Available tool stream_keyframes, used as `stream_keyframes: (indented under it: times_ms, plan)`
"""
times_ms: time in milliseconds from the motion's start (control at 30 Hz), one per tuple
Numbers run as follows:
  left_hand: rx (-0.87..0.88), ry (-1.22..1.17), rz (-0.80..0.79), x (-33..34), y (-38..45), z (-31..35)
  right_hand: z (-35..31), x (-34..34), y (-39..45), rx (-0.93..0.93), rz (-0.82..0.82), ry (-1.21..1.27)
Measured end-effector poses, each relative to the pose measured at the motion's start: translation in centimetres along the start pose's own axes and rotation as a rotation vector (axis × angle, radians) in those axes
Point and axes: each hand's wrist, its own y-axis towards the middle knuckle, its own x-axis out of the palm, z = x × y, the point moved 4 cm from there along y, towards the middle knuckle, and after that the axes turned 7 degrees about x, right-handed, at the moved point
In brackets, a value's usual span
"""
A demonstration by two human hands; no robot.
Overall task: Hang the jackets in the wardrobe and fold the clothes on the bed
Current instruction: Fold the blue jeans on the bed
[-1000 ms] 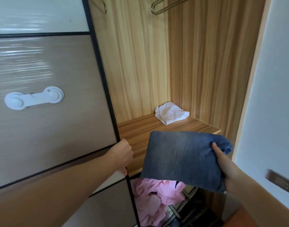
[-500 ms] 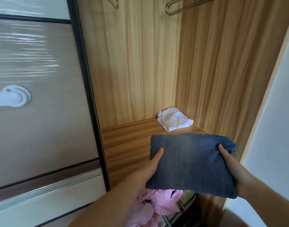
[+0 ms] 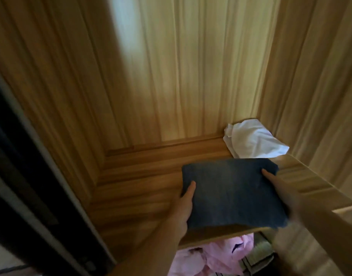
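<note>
Folded jeans (image 3: 233, 193) are sitting low over the front of the wooden shelf (image 3: 143, 176) inside the wardrobe, gripped at both sides: the left hand (image 3: 184, 208) is pinching the near-left edge, thumb on top, and the right hand (image 3: 280, 188), blurred, is gripping the right edge. A crumpled white cloth (image 3: 254, 141) is lying just behind, in the back corner. Judging by this, the putting-away step is under way; next, both hands need to let go without spoiling the fold.

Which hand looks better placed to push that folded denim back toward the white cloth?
Probably the left hand: it grips the folded denim at its near-left edge, diagonally opposite the white cloth.
</note>
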Motion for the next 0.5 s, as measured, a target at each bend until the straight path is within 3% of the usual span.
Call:
stream_keyframes:
  times_ms: [67,133,200,300,367,500]
  plan:
    - [0.050,-0.001,0.040,-0.7,2.2,0.9,-1.8,4.0,-4.0,0.057,-0.471,-0.028]
    - [0.079,0.017,0.075,-1.4,4.4,1.5,-2.3,6.7,-5.4,0.056,-0.636,0.063]
    - [0.092,0.051,0.116,-2.0,6.8,2.0,-2.5,9.3,-4.5,0.076,-0.612,0.001]
    - [0.175,0.150,0.245,-2.6,10.2,3.4,-0.7,15.8,-1.9,0.067,-1.062,-0.130]
    - [0.257,0.385,0.359,-3.0,11.9,4.5,-1.3,19.2,-0.8,-0.093,-1.355,-0.223]
    - [0.329,0.703,0.487,-3.2,13.9,5.4,-2.7,22.3,-2.3,-0.483,-1.194,-0.413]
